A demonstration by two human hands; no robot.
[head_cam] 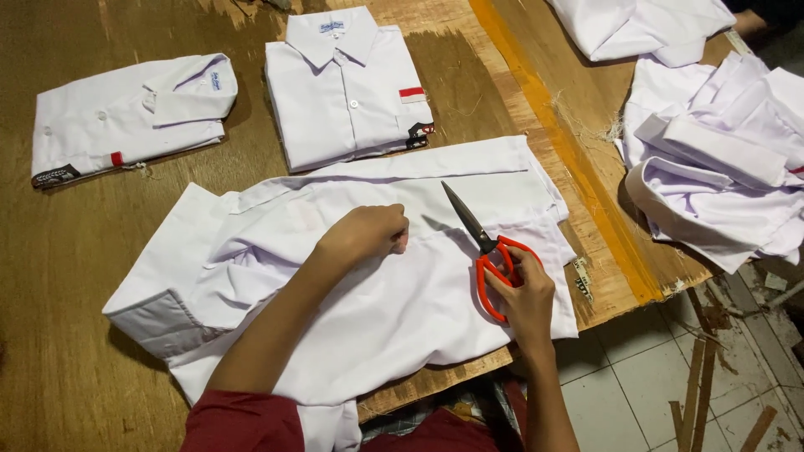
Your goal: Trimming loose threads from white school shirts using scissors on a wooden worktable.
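Observation:
A white shirt [352, 285] lies spread flat across the wooden table [75, 251] in front of me. My left hand [366, 234] rests on the middle of the shirt, fingers curled and pinching the cloth. My right hand [523, 297] holds red-handled scissors [484, 247] by the loops; their dark blades are closed and point up and to the left over the shirt.
Two folded white shirts lie at the back: one in the middle [345, 88], one at the left [126, 113]. A heap of white shirts [720, 159] sits at the right, another white garment [636, 25] behind it. The table edge drops to a tiled floor [653, 385] with wood scraps.

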